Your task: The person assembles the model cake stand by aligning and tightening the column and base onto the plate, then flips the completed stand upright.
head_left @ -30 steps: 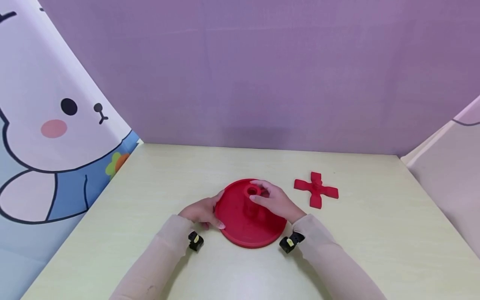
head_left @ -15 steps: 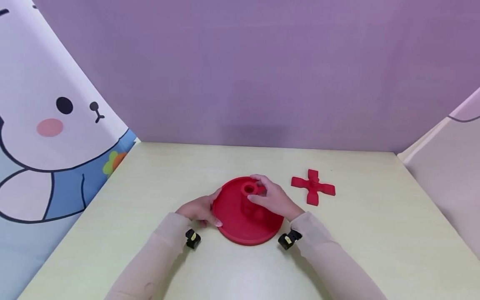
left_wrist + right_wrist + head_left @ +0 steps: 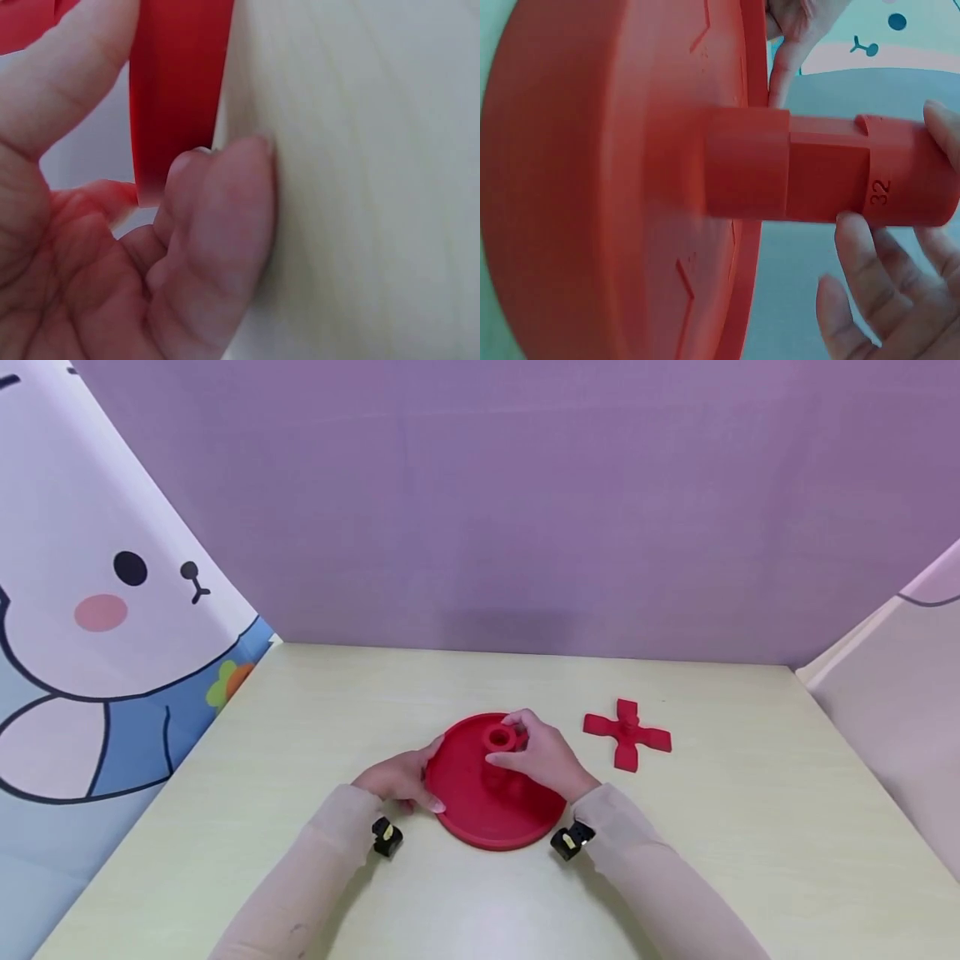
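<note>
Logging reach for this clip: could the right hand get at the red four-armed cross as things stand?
Likely yes: the cross lies nearby with nothing visible in between, though the right hand would first need to release the red hollow cylindrical post.

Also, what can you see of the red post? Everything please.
The post is red, plastic-looking and round, with a round hole in its top end, a recessed flat partway along and "32" marked near the top. It stands upright at the middle of the red disc; whether they are one piece isn't clear. The right hand grips its upper part.
</note>
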The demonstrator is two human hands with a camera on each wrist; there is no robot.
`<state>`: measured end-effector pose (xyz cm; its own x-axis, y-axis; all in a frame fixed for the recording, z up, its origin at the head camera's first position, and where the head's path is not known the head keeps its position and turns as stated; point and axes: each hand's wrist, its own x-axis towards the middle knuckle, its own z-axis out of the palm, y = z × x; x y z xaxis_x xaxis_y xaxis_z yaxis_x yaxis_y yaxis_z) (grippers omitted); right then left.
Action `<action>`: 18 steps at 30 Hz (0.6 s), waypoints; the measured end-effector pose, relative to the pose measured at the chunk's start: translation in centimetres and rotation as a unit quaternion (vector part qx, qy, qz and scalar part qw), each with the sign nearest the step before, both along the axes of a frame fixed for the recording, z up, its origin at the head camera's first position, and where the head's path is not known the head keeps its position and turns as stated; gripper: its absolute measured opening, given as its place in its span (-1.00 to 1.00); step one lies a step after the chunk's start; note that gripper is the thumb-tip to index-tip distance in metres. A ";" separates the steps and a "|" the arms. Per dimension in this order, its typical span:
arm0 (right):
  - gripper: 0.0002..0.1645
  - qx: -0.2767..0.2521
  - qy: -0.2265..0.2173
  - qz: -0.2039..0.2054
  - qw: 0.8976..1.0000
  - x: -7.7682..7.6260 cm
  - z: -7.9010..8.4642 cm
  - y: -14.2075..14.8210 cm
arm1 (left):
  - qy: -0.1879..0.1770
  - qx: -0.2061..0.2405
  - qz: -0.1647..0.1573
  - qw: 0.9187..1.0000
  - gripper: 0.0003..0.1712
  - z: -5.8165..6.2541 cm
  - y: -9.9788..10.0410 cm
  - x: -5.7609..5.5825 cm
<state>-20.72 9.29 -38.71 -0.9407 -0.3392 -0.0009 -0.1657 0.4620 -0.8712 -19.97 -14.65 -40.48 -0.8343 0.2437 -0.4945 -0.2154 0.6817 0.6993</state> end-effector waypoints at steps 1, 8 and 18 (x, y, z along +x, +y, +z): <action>-0.38 0.005 0.001 -0.008 1.000 0.0 0.0 -0.2 | 0.001 0.000 -0.002 1.000 0.31 0.0 0.0 0.0; -0.29 0.013 0.012 -0.007 1.000 0.4 0.3 -0.3 | 0.002 0.006 -0.008 1.000 0.31 0.2 0.1 0.1; -0.36 -0.004 0.028 0.056 0.998 -0.1 0.3 0.3 | -0.001 0.005 -0.004 1.000 0.31 0.2 0.0 0.0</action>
